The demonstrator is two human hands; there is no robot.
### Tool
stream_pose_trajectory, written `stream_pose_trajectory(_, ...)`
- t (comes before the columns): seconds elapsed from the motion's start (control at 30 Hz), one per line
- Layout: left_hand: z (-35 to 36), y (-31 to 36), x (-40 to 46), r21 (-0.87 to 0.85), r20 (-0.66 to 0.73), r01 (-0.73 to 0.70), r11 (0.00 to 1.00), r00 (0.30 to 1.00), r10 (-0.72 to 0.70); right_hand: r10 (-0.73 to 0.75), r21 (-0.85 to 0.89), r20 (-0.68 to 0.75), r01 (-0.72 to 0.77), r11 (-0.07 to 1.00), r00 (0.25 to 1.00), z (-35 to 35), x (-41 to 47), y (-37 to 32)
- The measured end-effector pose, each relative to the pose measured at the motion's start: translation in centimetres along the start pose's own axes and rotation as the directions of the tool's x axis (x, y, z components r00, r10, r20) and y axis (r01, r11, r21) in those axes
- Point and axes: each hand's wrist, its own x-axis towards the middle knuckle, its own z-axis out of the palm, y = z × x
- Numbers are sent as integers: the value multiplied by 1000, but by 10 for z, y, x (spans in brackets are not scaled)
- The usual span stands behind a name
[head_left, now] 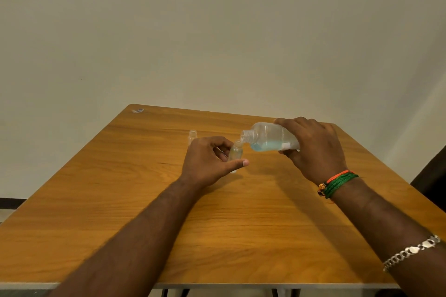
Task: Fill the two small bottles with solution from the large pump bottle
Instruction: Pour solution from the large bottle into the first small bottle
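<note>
Two bottles are in play near bench (pixel 144 200) centre. The large bottle (pixel 270 137), pump off, is gripped in the right hand (pixel 313 149) and tipped on its side, neck toward 9 o'clock. The small bottle (pixel 235 153) is pinched upright in the left hand (pixel 207 161), mouth just under that neck. A second small bottle (pixel 192 136) stands at 11 o'clock, seemingly empty. Risk: wide neck over narrow mouth; a quick tilt would likely spill blue solution onto the bench.
</note>
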Motion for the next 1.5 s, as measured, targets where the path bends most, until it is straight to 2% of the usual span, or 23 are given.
stream_pose_trajectory(1.5,-3,3,-1,7,-15,-4,1000,1000,5,-5,-13,13,5,1000,1000,-2,3,-3)
